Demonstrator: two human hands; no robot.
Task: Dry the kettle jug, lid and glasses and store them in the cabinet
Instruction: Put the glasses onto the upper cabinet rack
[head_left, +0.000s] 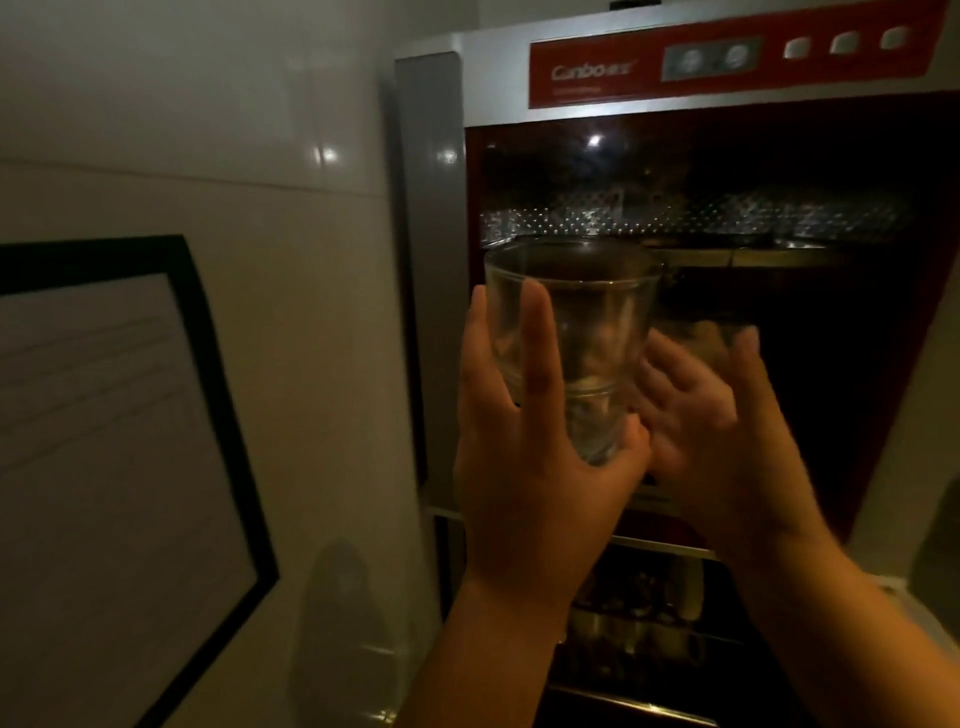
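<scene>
My left hand (535, 447) holds a clear drinking glass (571, 322) upright in front of the open upper compartment of the cabinet (727, 62), fingers wrapped round its lower half. The glass seems to be stacked in a second glass below it. My right hand (722, 415) is just right of the glass with fingers spread and blurred by motion; it holds nothing that I can see. A wire rack (727, 218) runs across the dark compartment behind the glass. The kettle jug and lid are not in view.
The cabinet's door (431, 260) stands open at the left, edge-on. White tiled wall (260, 156) fills the left side, with a black-framed panel (104, 441) on it. A lower compartment (639, 613) below my hands holds shiny metal items.
</scene>
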